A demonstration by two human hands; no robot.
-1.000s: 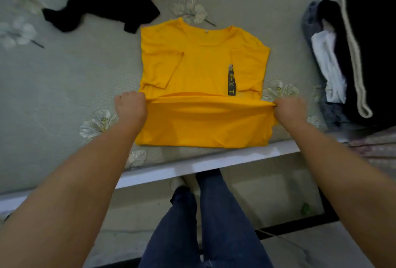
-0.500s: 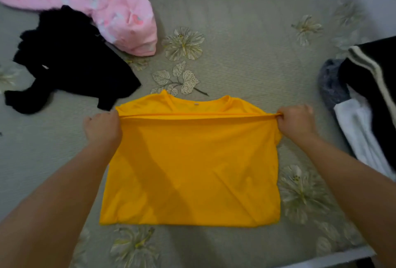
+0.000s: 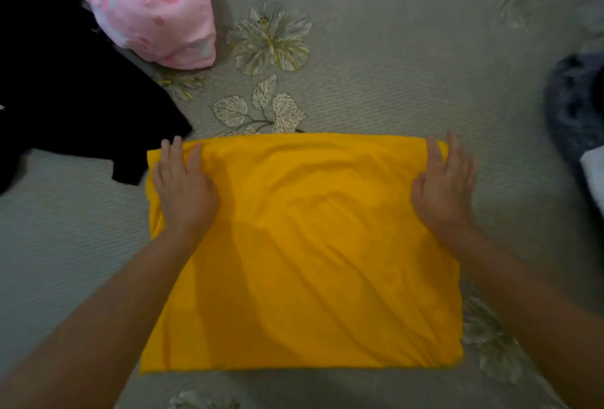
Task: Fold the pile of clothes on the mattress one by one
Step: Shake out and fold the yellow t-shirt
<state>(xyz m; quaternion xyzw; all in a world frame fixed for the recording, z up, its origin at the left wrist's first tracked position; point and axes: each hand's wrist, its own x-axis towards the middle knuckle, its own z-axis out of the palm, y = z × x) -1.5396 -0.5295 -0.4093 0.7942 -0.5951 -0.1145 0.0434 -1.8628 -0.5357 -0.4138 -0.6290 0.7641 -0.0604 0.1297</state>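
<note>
Black garment [image 3: 65, 98] and pink garment [image 3: 147, 6]: unfolded, beyond the left hand [image 3: 183, 186] fingertips. Yellow shirt [image 3: 304, 245]: folded on mattress [image 3: 392, 65], beneath both palms. Left hand and right hand [image 3: 444, 186]: fingers straight, slightly spread, probably flattening the fold.

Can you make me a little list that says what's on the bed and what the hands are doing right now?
being folded: yellow shirt, lying flat as a rectangle
left hand: fingers straight, pressing the shirt's far left corner
right hand: fingers straight, pressing the shirt's far right corner
to the far left: black clothes, unfolded
beside them: pink cloth, crumpled, partly over the black clothes
right edge: dark grey cloth, partly out of view
underneath: mattress with flower print
</note>
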